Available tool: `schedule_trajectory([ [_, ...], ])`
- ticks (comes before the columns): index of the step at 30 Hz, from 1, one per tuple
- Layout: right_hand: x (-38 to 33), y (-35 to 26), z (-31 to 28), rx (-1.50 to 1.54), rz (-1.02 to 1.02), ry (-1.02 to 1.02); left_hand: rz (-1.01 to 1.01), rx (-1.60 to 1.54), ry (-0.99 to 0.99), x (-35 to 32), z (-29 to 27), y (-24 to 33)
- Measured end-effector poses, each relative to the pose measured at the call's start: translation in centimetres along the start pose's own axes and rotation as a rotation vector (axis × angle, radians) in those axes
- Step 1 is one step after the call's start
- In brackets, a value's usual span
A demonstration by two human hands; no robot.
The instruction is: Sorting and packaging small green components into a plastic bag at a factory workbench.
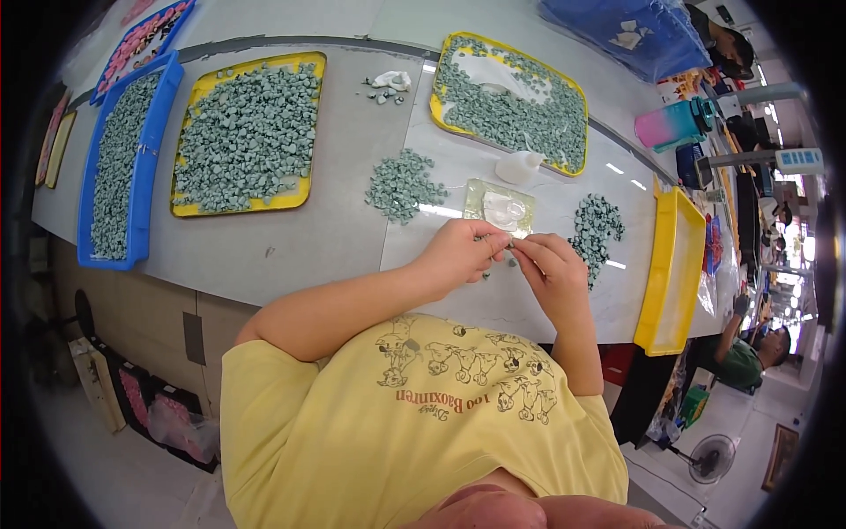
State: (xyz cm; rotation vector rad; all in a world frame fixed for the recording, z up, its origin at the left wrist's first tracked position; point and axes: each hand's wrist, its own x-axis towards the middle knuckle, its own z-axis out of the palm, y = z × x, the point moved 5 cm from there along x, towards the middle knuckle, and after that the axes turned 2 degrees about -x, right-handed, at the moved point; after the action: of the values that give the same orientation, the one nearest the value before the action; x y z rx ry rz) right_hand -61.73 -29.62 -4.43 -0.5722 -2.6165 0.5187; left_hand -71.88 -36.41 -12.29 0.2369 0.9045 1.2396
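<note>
Left hand (460, 251) & right hand (548, 266) meet over the grey table (291, 247), fingertips touching. Both are pinched narrow on one tiny grey-green piece (510, 248) held between them, just above the table edge near the person's yellow shirt (414, 423). The piece is too small to tell its shape. Just behind the hands lies a clear plastic bag (500, 206), flat on the table. To the left of the bag sits a small pile of grey-green pieces (402, 185); to the right, near the right hand, a 2nd pile (595, 227). Right of that, an empty yellow tray (671, 269) hangs a bit past the table edge. A small white bottle (518, 166) stands just past the bag. Further back: a yellow tray full of pieces (247, 132) on the left, w/ a blue tray (123, 159) of the same bits beside it, & another yellow tray (511, 101) behind the bottle, partly bare in the middle. A few loose bits & a white scrap (389, 84) lie between the 2 far yellow trays. Far right, a pink & teal water bottle (674, 123) lies on its side; a blue bag (626, 31) sits at the very back.
</note>
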Motion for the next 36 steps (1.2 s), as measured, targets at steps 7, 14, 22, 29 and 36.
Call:
schedule_trajectory([
  [7,-0.6,1.6,-0.2,0.113,0.041,-0.002,0.005,0.099,-0.003,0.7,0.7,-0.2],
  [14,-1.2,5.7,-0.8,-0.18,-0.155,0.168,0.0,-0.093,0.059,2.3,1.2,-1.3],
  [22,-1.1,6.5,-0.2,-0.257,-0.265,0.184,-0.013,-0.1,0.02,2.8,1.8,-1.3],
  [29,-1.0,6.3,0.3,-0.299,-0.311,0.193,0.003,-0.136,-0.02,2.9,1.6,-1.4],
  [36,-1.0,6.1,0.4,-0.29,-0.316,0.202,0.04,-0.14,-0.034,2.8,1.6,-1.2],
])
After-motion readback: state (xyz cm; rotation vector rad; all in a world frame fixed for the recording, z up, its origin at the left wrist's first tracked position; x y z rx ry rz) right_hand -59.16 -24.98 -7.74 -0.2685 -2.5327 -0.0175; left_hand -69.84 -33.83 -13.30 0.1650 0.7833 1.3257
